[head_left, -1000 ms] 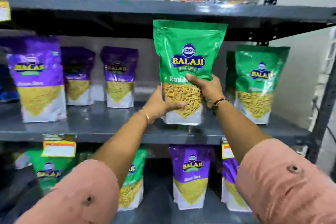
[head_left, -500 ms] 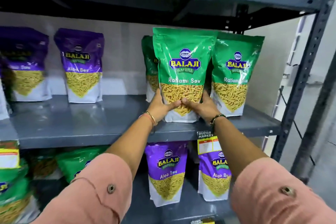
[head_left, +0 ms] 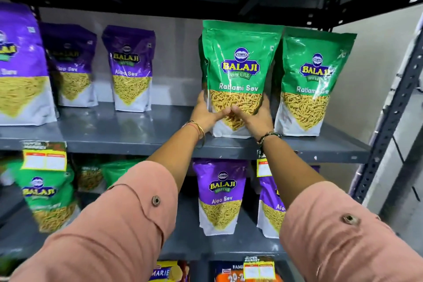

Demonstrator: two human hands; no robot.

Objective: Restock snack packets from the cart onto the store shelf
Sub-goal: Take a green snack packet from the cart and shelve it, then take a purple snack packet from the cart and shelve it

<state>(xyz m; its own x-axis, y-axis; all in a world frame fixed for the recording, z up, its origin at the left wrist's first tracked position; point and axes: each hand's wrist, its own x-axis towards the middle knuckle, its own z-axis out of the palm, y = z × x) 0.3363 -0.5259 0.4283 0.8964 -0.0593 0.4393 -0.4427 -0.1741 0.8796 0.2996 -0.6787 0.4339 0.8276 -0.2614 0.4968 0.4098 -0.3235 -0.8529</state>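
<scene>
Here the fingers (head_left: pixel 201 101) of the left hand (head_left: pixel 206 114) wrap the left edge of a green packet (head_left: pixel 240 71), and the right hand (head_left: pixel 256 117) mirrors that on the right edge, thumbs nearly meeting across the clear window low on the front. Both hands are closed on the packet near its base, probably because a soft stand-up pouch tips easily and a low grip lets the bottom be squared flat.

The packet stands upright on the middle shelf (head_left: pixel 137 133), its base resting on the metal close to the front lip. At its three o'clock a second green packet (head_left: pixel 315 80) stands just beside it, edges touching or almost so; another green one seems to stand behind, mostly hidden. That pairing explains the spot: same flavour goes together, labels facing out.

Toward nine o'clock, well apart, purple packets (head_left: pixel 130 68) hold the left half of the same shelf, with bare metal between the two colours.

At six o'clock, the lower shelf carries more purple packets (head_left: pixel 220 197) behind a yellow price tag (head_left: pixel 263 167). The cart is not in view.
</scene>
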